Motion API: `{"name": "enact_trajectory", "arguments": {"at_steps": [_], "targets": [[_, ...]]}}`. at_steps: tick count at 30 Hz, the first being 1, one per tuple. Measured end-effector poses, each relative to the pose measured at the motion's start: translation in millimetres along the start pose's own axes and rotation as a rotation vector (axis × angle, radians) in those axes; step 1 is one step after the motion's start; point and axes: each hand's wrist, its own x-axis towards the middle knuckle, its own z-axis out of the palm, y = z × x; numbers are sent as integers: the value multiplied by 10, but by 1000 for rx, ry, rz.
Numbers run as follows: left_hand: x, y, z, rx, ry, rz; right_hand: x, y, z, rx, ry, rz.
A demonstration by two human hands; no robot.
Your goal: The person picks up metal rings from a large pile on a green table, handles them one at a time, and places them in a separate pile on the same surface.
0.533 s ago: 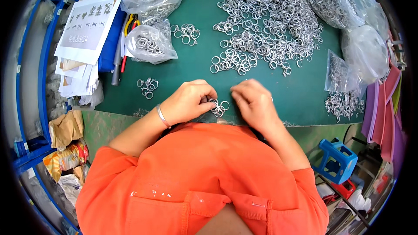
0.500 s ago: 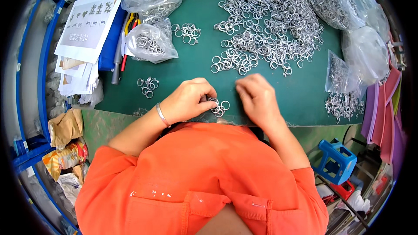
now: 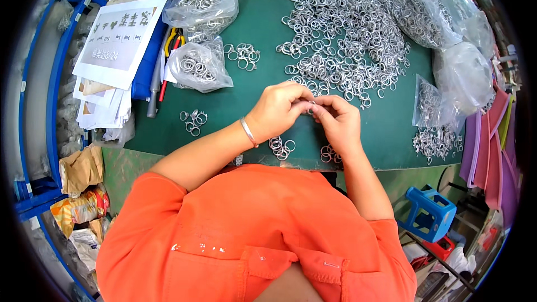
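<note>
My left hand (image 3: pixel 277 109), with a bracelet at its wrist, and my right hand (image 3: pixel 340 124) meet fingertip to fingertip above the green table. Both pinch one small silver ring (image 3: pixel 311 109), mostly hidden by the fingers. Below my left hand, close to the table's front edge, lies a small cluster of rings (image 3: pixel 281 147). Another small cluster (image 3: pixel 330 154) sits beside my right wrist. Just beyond my hands spreads a large heap of silver rings (image 3: pixel 352 45).
Bags of rings (image 3: pixel 200 66) stand at the left, near pliers (image 3: pixel 174 42) and papers (image 3: pixel 117 45). More filled bags (image 3: pixel 422 14) line the right side, with a small ring pile (image 3: pixel 437 143) below. A blue stool (image 3: pixel 428 211) stands on the floor at right.
My left hand has left the cluster near the front edge and moved forward and right. My right hand has come to meet it, and both now pinch a ring. The cluster by my right wrist is now visible.
</note>
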Motion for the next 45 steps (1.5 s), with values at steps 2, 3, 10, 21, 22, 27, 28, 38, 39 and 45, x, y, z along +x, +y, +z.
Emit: {"name": "enact_trajectory", "arguments": {"at_steps": [2, 3, 10, 21, 22, 27, 28, 38, 39, 45], "targets": [[69, 4, -38, 115, 26, 39, 61, -8, -40, -181, 34, -67], [98, 16, -58, 172, 41, 57, 77, -6, -65, -272, 48, -99], [401, 213, -563, -187, 165, -207, 128, -95, -165, -623, -7, -366], [1776, -200, -2566, -813, 785, -359, 138, 21, -169, -621, -20, -428], [1684, 186, -2281, -694, 728, -374, 110, 9, -207, -560, 26, -367], [1242, 84, -1861, -513, 291, -190, 42, -60, -250, 265, 32, 125], [1020, 261, -1523, -411, 244, -205, 10, -90, -260, 284, 35, 141], [121, -64, -62, 366, -61, 248, -172, -144, -413, -30, -8, -1], [118, -99, -9, 392, -29, 299, -203, -182, -476, -198, -21, -67], [185, -204, 46, 528, -75, 312, -421, -185, -672, -600, -166, -181]]}}
